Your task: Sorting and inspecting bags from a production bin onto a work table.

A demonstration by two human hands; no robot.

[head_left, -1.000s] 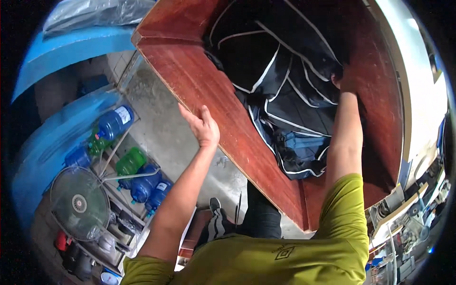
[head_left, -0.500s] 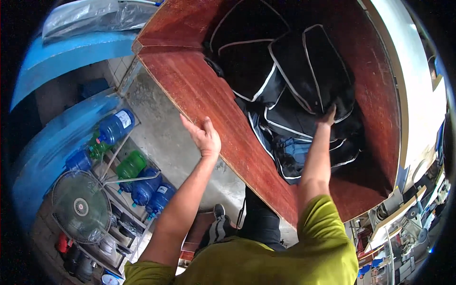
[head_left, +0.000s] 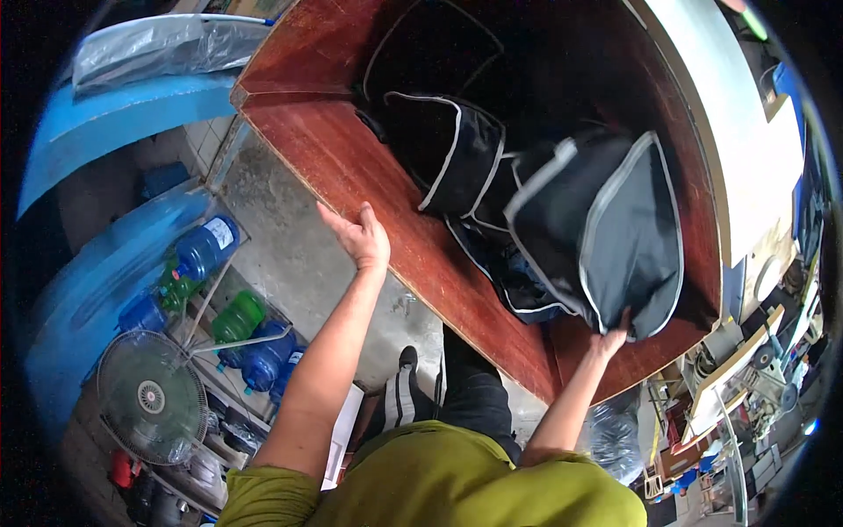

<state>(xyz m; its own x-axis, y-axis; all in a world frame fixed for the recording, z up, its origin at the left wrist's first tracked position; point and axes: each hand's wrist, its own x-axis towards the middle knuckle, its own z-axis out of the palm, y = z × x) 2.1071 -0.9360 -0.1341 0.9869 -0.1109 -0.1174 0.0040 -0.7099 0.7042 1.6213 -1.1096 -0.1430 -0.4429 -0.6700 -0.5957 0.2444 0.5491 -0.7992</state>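
Observation:
A heap of black bags with white piping lies on a reddish-brown wooden table. My right hand grips the lower edge of the nearest black bag, which stands tilted toward me near the table's front edge. My left hand rests with spread fingers at the table's left edge, holding nothing. Blue lining shows under the bags.
Left of the table, on the concrete floor, a wire rack holds blue bottles and a green bottle. A standing fan is at lower left. Blue tarp covers the far left. Cluttered shelves are at right.
My right hand has drawn back from the far side of the heap to the table's front edge, pulling one black bag toward me. My left hand stayed at the table's edge.

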